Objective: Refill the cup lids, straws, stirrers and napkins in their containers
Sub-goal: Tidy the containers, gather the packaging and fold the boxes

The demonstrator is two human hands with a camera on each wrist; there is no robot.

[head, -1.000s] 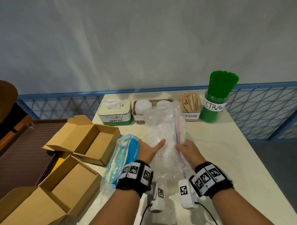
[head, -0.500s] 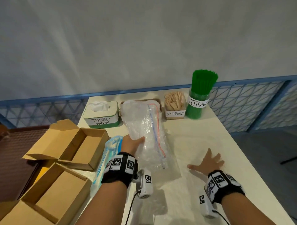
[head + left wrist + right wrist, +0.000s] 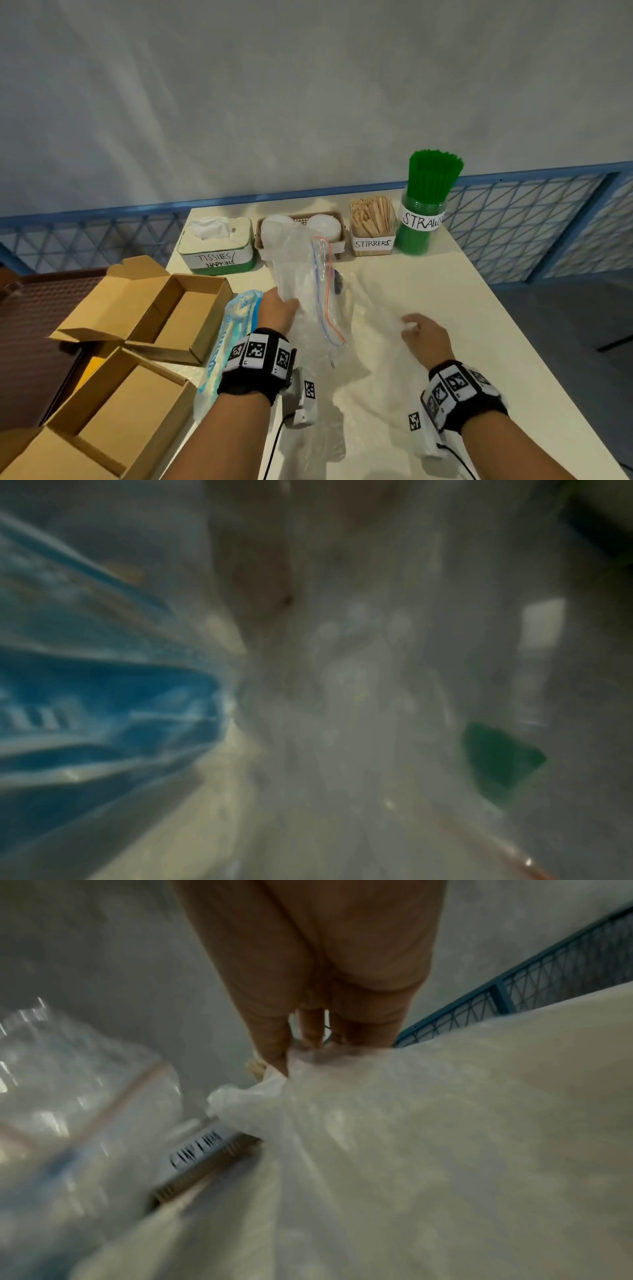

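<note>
My left hand grips a clear zip bag with a red and blue seal, held upright in front of the lid basket. White cup lids sit in that basket. My right hand pinches a thin clear plastic bag lying on the table; in the right wrist view the fingertips pinch its bunched edge. At the back stand the tissue box, the stirrer box and the green straws jar. The left wrist view is blurred.
A blue tissue pack lies left of my left wrist at the table's left edge. Two open cardboard boxes sit further left. A blue mesh fence runs behind the table.
My right hand let go of the zip bag, moved right onto the table and now pinches the thin plastic bag. My left hand kept hold of the zip bag.
</note>
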